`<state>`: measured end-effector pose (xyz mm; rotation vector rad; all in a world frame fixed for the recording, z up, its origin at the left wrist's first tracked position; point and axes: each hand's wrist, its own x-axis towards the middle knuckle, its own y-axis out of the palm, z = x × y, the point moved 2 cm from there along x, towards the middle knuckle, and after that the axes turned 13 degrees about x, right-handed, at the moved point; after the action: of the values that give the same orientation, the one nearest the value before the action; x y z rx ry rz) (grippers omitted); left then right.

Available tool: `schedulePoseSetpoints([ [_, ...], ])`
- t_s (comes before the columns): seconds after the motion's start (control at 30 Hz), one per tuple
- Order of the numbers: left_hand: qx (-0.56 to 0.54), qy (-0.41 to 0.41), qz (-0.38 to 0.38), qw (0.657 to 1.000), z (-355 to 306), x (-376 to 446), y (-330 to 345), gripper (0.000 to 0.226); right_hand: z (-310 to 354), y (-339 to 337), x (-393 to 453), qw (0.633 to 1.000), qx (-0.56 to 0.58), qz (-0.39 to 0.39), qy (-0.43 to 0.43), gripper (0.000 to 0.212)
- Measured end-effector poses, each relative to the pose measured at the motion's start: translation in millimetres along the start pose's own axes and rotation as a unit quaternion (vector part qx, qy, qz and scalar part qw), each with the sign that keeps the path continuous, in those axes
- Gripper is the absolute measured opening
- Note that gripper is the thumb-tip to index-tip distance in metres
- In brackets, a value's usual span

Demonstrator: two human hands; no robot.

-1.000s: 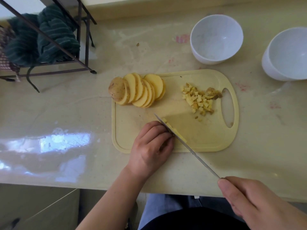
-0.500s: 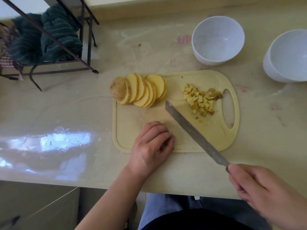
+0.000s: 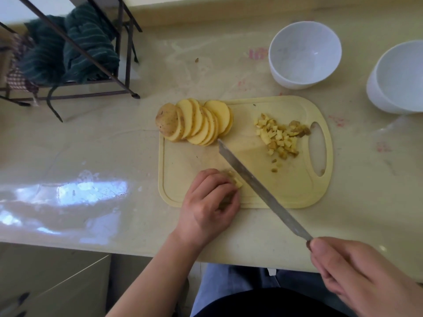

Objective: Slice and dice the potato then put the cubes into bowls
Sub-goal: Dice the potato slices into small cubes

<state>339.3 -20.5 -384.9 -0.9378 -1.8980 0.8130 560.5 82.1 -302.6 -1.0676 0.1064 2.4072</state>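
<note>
Pale yellow plastic cutting board [image 3: 293, 193], on the beige counter [image 3: 114, 145] near its front edge. Far left corner of board: fanned row of yellow potato slices [image 3: 196, 123]. By the handle slot at the right end: heap of small potato cubes [image 3: 280, 136]. Near front edge: my left hand [image 3: 209, 202], fingers curled over potato strips [image 3: 234, 179]. My right hand [image 3: 357, 273] grips a long steel knife [image 3: 258, 186], blade lying diagonally above the board. Two white round bowls [image 3: 304, 53] [image 3: 398, 76] toward the counter's far right corner.
</note>
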Motion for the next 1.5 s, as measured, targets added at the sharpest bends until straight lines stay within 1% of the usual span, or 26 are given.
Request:
schedulePoseSetpoints([
  [0.03,0.002,0.002,0.000,1.000,0,0,0,0.008,1,2,-1,1.000,-0.012,0.001,-0.003,0.074],
  [0.13,0.006,0.000,-0.001,1.000,1,-1,0,0.008,3,5,-2,0.999,-0.036,0.001,-0.006,0.088],
  [0.2,0.000,-0.009,0.003,1.000,2,-4,-2,0.006,2,6,-1,0.999,-0.051,-0.003,-0.007,0.092],
  [0.23,-0.008,-0.016,0.005,1.000,2,-5,-3,0.004,2,6,-1,0.999,-0.052,0.001,-0.005,0.092],
  [0.3,-0.029,-0.038,0.000,0.999,3,-8,-5,0.011,0,9,2,0.998,-0.056,0.024,-0.004,0.090],
  [0.4,-0.057,-0.059,-0.006,0.997,5,-7,-7,0.017,-2,10,9,0.997,-0.071,0.027,-0.016,0.077],
  [0.53,-0.056,-0.052,-0.004,0.997,4,-5,-7,0.015,-4,5,16,0.997,-0.068,0.019,-0.031,0.089],
  [0.57,-0.056,-0.052,-0.004,0.997,4,-5,-7,0.014,-6,2,16,0.998,-0.053,0.021,-0.020,0.087],
  [0.73,-0.051,-0.053,0.000,0.997,5,-3,-5,0.012,-1,-17,20,0.997,0.043,0.047,0.031,0.062],
  [0.8,-0.050,-0.051,0.003,0.997,5,-3,-4,0.011,4,-30,21,0.995,0.065,0.054,0.047,0.054],
  [0.93,-0.053,-0.056,0.015,0.997,5,-2,-6,0.011,13,-61,26,0.995,0.064,0.014,0.070,0.050],
  [1.03,-0.056,-0.062,0.026,0.996,4,-1,-8,0.011,18,-79,27,0.994,0.063,0.023,0.082,0.051],
  [1.1,-0.062,-0.078,0.032,0.995,3,0,-9,0.010,24,-85,28,0.995,0.036,0.041,0.080,0.049],
  [1.17,-0.074,-0.110,0.015,0.991,-1,1,-12,0.011,31,-89,27,0.998,-0.018,0.039,0.048,0.048],
  [1.23,-0.077,-0.146,-0.034,0.986,-9,6,-20,0.013,39,-92,24,0.993,-0.109,0.035,-0.023,0.050],
  [1.3,-0.059,-0.150,-0.085,0.983,-23,15,-30,0.013,43,-95,21,0.981,-0.172,0.037,-0.078,0.056],
  [1.37,-0.048,-0.104,-0.116,0.987,-42,25,-40,0.005,41,-100,18,0.965,-0.235,0.035,-0.112,0.060],
  [1.4,-0.045,-0.073,-0.120,0.989,-51,29,-43,0.003,41,-102,17,0.951,-0.281,0.027,-0.128,0.061],
  [1.43,-0.040,-0.044,-0.112,0.992,-59,33,-43,0.003,40,-103,16,0.933,-0.330,0.015,-0.142,0.061],
  [1.5,-0.010,-0.005,-0.067,0.998,-70,38,-37,0.009,40,-106,16,0.895,-0.415,-0.007,-0.161,0.062],
])
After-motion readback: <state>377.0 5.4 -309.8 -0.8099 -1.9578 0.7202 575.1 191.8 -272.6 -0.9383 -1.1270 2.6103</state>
